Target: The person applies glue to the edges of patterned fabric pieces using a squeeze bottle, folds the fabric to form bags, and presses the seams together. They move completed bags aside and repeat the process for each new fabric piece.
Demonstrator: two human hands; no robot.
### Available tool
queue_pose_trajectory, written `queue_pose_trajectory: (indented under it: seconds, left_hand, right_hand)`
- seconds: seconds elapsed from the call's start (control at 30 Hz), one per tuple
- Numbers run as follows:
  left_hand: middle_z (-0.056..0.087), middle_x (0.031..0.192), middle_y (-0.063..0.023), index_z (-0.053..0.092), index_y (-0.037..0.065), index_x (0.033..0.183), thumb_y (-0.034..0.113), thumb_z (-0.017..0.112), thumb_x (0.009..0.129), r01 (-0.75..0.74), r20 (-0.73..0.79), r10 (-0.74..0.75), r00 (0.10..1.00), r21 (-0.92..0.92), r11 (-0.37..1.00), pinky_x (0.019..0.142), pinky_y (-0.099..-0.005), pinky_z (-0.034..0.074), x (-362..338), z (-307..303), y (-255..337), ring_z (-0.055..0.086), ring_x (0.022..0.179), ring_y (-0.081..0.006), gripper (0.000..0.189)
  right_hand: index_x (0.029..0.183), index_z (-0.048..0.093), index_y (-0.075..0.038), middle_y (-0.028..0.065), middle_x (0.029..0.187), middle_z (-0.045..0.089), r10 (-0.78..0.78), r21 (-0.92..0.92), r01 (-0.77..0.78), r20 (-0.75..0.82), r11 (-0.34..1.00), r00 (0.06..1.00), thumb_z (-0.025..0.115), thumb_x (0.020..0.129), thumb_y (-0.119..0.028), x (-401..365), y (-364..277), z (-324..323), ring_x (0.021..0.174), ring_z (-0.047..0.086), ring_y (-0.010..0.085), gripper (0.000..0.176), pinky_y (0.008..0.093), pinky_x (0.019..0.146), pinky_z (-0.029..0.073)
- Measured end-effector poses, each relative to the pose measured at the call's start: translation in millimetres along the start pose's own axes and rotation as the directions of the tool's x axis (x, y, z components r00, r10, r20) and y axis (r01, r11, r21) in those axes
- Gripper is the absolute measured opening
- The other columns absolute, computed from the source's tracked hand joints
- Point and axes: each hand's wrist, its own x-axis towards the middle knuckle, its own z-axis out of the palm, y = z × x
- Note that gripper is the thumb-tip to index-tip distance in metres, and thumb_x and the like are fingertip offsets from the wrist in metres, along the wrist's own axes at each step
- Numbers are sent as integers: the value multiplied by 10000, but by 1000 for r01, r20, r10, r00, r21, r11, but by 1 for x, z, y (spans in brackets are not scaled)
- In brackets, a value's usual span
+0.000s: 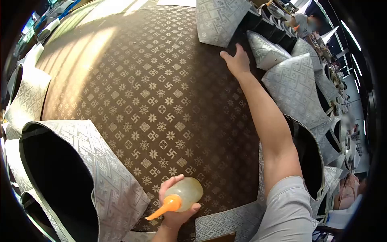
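Observation:
A translucent squeeze bottle with an orange nozzle is gripped in my left hand, its tip pointing down and to the left. The bottle is part-filled with pale yellowish liquid. My right hand reaches far forward with its fingers apart and nothing in them. Just beyond its fingertips stands a silver-grey patterned fabric piece. Beneath both hands spreads a brown surface printed with pale flower and geometric motifs.
Silver patterned pieces with dark hollow insides stand at the left, and more crowd the right side. A flat silver patterned piece lies near the bottom. A person is in the right background. Sunlight falls across the upper left.

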Motion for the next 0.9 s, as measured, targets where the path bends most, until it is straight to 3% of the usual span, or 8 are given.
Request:
queue_pose_trajectory:
  seconds: [0.2,0.3,0.4,0.53,0.57,0.73,0.8,0.9]
  left_hand:
    - [494,1282,-183,334,24,1376,395,860,680,38,-19,-39,999,-42,998,952,-402,474,3,3,2,534,1129,-260,947]
    - [516,1264,-178,353,-4,1364,367,851,693,-1,-29,2,1000,21,1000,957,-379,468,6,1,0,543,1118,-248,913]
    - [522,1266,-172,350,-18,1363,354,838,710,27,-35,-28,999,-18,999,960,-370,465,7,9,9,543,1112,-244,896]
    - [516,1276,-171,336,-24,1369,358,835,716,40,-60,-43,997,-56,998,982,-377,450,7,9,16,525,1142,-251,906]
    - [516,1276,-172,334,-25,1370,364,836,717,36,-84,-41,996,-62,997,987,-378,446,8,9,16,521,1149,-253,911]
    - [513,1267,-198,313,-12,1367,433,834,707,38,-165,-71,984,-196,980,1002,-417,444,3,1,13,513,1179,-283,951]
    - [517,1253,-205,311,8,1358,468,833,696,30,-202,-75,976,-217,976,985,-430,459,2,6,12,522,1167,-288,961]
    - [497,1295,-221,276,27,1369,454,853,674,37,-118,-67,991,-241,970,978,-436,466,-5,2,4,518,1184,-304,999]
  right_hand:
    - [1239,585,-45,187,1227,601,-28,-295,115,285,949,958,684,765,-402,-12,39,-81,1173,549,335,602,420,996,438]
    - [1029,680,19,215,1092,660,3,-368,99,268,925,963,680,761,-356,-8,32,-114,1063,617,344,461,424,940,482]
    - [870,718,-21,236,932,676,-16,-346,18,11,938,1000,649,726,-348,-6,22,-98,919,659,368,364,441,841,509]
    - [1145,606,45,217,1034,666,83,116,-50,-295,992,952,677,744,-297,-41,-49,-39,996,636,355,532,402,901,497]
    - [1285,480,-33,212,1257,527,187,275,-149,-118,950,975,647,793,-297,-53,-65,-28,1183,503,372,583,447,979,448]
    - [1462,181,32,282,1428,324,253,420,-131,-247,898,935,757,743,-377,-64,-69,41,1318,319,437,1008,484,1092,305]
    - [1461,166,55,295,1452,275,190,355,-45,-388,934,902,783,709,-418,-36,-41,59,1330,301,439,1081,490,1110,274]
    - [1462,153,67,317,1472,233,96,312,28,-375,950,922,796,673,-508,-3,-18,63,1370,245,441,1169,497,1125,241]
